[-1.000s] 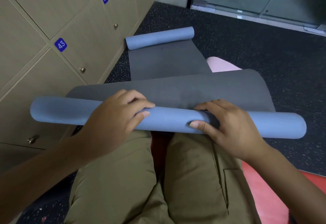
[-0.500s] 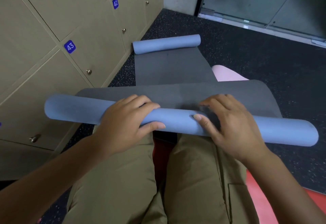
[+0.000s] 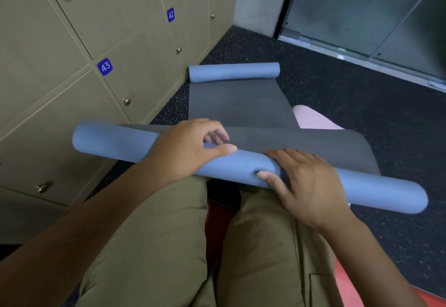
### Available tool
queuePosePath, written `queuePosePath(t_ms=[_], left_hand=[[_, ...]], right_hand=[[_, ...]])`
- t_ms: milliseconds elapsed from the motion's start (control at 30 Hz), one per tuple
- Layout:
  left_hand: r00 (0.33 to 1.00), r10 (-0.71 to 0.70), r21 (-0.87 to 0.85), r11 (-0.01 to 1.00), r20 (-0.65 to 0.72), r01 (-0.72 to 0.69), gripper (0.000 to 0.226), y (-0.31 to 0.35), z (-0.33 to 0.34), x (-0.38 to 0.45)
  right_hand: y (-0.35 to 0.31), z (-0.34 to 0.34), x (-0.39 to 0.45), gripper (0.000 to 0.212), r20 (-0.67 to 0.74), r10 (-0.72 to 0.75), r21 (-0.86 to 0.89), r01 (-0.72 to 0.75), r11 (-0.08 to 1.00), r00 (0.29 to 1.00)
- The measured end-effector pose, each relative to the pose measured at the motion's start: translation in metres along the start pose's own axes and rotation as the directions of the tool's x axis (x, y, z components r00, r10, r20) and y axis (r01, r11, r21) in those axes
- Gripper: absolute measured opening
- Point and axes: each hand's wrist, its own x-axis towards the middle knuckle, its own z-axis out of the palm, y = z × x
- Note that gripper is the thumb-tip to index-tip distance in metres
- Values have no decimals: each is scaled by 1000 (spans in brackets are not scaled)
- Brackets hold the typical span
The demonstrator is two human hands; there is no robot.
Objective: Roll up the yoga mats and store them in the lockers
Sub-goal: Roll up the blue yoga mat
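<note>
A blue-and-grey yoga mat point(image 3: 115, 141) lies across my knees, partly rolled into a long blue tube, its grey unrolled part point(image 3: 313, 142) stretching away from me. My left hand point(image 3: 185, 149) curls over the top of the roll near its middle, thumb on the near side. My right hand point(image 3: 306, 183) grips the roll a little further right, thumb pressing into the near side and fingers over the top. A second mat point(image 3: 234, 71), also partly rolled, lies on the floor ahead, by the lockers.
Beige lockers point(image 3: 103, 66) numbered 43, 42 and 41, all with doors closed, line the left side. Dark speckled floor point(image 3: 362, 99) spreads to the right up to a glass door point(image 3: 362, 12). A pink mat point(image 3: 311, 118) and a red one point(image 3: 350, 289) lie beneath.
The roll has turned away from me, taking in more of the grey part. My left hand has shifted its hold, fingers lifted higher over the roll. The view tilted upward.
</note>
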Motion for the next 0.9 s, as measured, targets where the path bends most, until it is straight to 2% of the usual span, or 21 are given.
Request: queuePosePath(t_ms=[67, 133, 200, 333, 400, 500, 567, 667, 833, 900], left_hand=[[984, 122, 67, 991, -133, -114, 26, 1, 7, -7], [940, 261, 263, 944, -218, -201, 34, -2, 17, -15], [909, 350, 409, 881, -227, -237, 50, -7, 26, -23], [917, 362, 478, 843, -167, -245, 63, -12, 32, -19], [921, 359, 519, 822, -154, -233, 66, -14, 31, -11], [933, 327, 566, 803, -153, -188, 75, -13, 31, 2], [952, 278, 567, 808, -125, -161, 80, -11, 29, 12], [984, 163, 582, 808, -78, -88, 84, -8, 26, 29], [1000, 0, 511, 859, 3, -2, 62, 6, 19, 48], [998, -50, 476, 879, 41, 24, 61, 9, 14, 53]], right_hand=[[2, -3, 9, 61, 78, 34, 11, -35, 999, 996], [5, -6, 17, 67, 182, 90, 41, -99, 994, 979], [7, -7, 25, 72, 277, 119, 87, -148, 985, 953], [10, -5, 35, 75, 358, 150, 67, -185, 980, 922], [10, -3, 36, 71, 301, 158, 52, -182, 982, 941], [10, 0, 31, 56, 69, 139, 58, -143, 988, 988], [10, 5, 25, 46, -56, 106, -18, -107, 994, 993], [8, 9, 16, 37, -134, 109, -134, -127, 983, 985], [10, 29, 14, 42, -259, 138, -105, -170, 980, 956], [14, 35, 20, 43, -301, 127, -109, -166, 980, 945]])
